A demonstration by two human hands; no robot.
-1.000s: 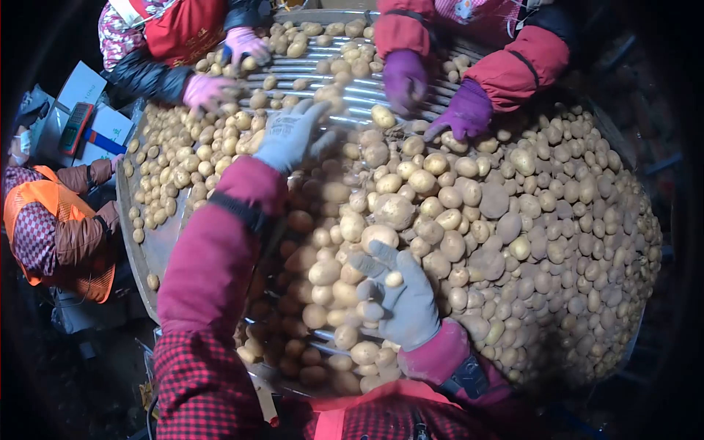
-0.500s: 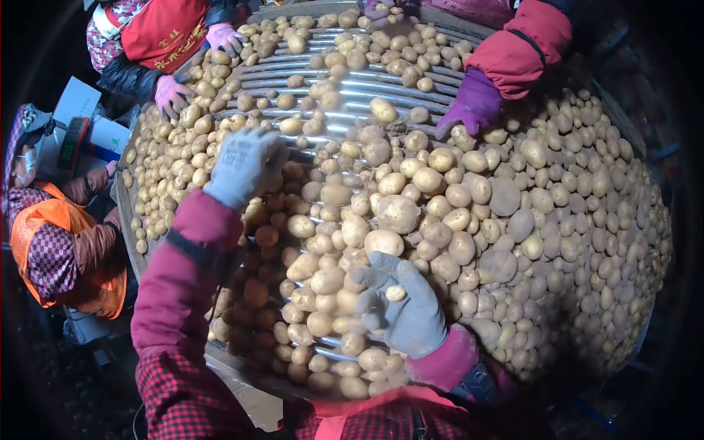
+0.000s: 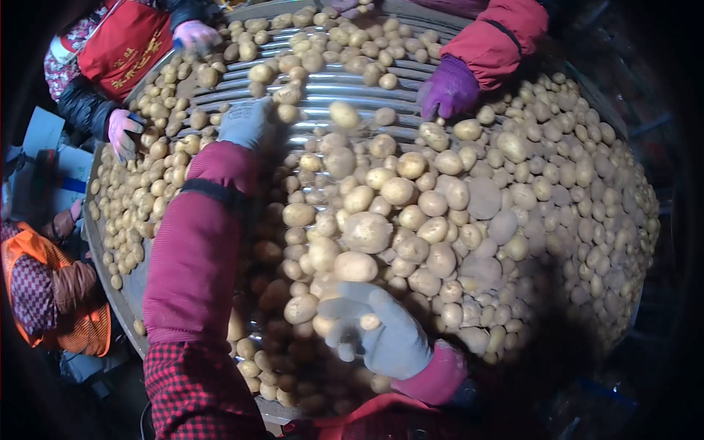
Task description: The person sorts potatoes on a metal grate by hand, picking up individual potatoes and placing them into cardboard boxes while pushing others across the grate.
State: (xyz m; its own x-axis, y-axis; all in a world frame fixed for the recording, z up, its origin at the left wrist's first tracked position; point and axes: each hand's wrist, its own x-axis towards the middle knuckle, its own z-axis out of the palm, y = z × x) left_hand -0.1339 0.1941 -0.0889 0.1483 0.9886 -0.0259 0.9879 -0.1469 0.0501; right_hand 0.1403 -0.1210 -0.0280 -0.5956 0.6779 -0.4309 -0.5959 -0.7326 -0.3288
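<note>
My left hand [image 3: 246,123], in a grey glove, reaches far forward over the metal slats beside several potatoes. Its fingers point down and away, mostly hidden behind the back of the glove. Low in the middle, my right hand [image 3: 389,339], also grey-gloved, is partly curled above the potatoes. A small potato [image 3: 369,321] rests against the inside of its fingers and moves with it. Close to the right fingertips lies a larger pale potato [image 3: 356,267]. Shadow from my left arm darkens the potatoes between my hands.
A big heap of potatoes [image 3: 572,213] covers the right side of the slatted table [image 3: 334,95]. Across it, a co-worker's purple glove [image 3: 449,88] touches potatoes. Pink gloves [image 3: 123,134] of another person work at upper left. Someone in an orange vest [image 3: 88,323] is at left.
The view has shifted a little. My left hand has gone farther forward over the slats. My right hand has moved down and left, keeping the small potato. A pink-gloved hand has moved left.
</note>
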